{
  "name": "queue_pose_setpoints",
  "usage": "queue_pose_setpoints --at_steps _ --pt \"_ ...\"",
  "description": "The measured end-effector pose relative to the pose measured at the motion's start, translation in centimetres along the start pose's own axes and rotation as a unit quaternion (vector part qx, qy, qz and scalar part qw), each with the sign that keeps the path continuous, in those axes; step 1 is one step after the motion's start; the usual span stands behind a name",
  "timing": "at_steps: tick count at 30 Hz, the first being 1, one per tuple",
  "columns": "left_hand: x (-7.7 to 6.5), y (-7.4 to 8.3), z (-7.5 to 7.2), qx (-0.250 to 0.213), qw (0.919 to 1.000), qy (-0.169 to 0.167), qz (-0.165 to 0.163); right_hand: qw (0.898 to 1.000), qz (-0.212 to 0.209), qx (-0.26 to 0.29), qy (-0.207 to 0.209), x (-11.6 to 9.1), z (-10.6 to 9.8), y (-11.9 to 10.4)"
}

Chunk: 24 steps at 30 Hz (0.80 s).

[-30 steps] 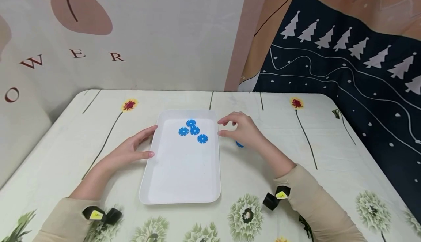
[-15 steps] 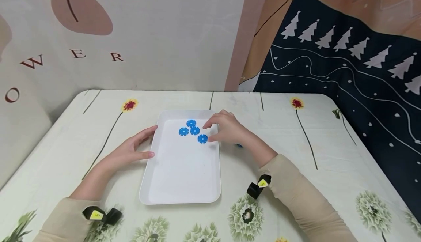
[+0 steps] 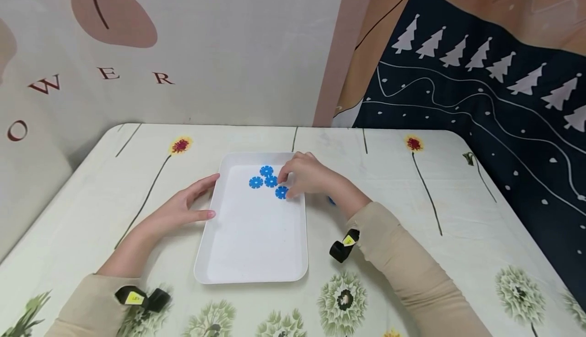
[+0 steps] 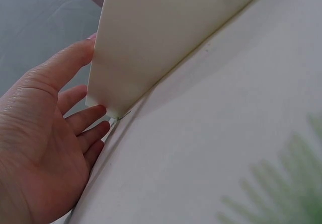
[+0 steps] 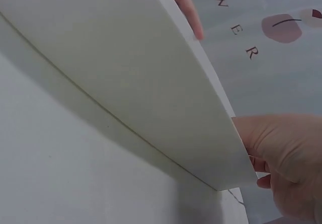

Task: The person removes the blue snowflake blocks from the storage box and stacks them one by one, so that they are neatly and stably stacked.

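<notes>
touching the left rim of a white tray (image 3: 256, 235), the left hand (image 3: 178, 207) has its thumb and fingers extended and set apart, loose and not clenched. the right hand (image 3: 313, 176) reaches over the opposite rim with bent fingers, and its thumb overlaps the edge of the nearest blue disc (image 3: 281, 193). i cannot tell whether it grips that disc, since the tray wall hides its fingertips in the right wrist view. three other blue discs (image 3: 256, 182), notched round their edges, lie just beside it in the far half of the tray, close together. a further blue piece (image 3: 331, 201) lies right of the tray on the surface (image 3: 380, 189), mostly hidden by the right wrist. flowers are printed on the pale cloth of the surface. beige sleeves (image 3: 403, 255) cover the forearms, and a black device with a yellow label (image 3: 344, 245) sits at each cuff. behind, a pale backdrop (image 3: 229, 47) carries dark red letters, and to the right hangs a navy cloth (image 3: 485, 85) with white trees.
</notes>
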<state>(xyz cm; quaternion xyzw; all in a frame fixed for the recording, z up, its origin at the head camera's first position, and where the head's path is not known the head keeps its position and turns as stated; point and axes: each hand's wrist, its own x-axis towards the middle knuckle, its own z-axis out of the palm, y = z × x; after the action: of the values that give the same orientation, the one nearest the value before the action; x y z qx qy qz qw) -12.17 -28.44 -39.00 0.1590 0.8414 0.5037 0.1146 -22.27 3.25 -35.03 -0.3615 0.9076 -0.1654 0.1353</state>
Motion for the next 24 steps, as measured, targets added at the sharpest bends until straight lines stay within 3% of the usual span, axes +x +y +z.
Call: queue_pose_setpoints --at_steps 7,24 --pt "0.07 0.03 0.04 -0.002 1.0000 0.000 0.000 0.999 0.000 -0.048 -0.004 0.47 0.29 0.03" --pt "-0.04 0.46 0.11 0.010 0.9999 0.002 -0.014 0.998 -0.005 -0.048 -0.036 0.76 0.30 -0.44"
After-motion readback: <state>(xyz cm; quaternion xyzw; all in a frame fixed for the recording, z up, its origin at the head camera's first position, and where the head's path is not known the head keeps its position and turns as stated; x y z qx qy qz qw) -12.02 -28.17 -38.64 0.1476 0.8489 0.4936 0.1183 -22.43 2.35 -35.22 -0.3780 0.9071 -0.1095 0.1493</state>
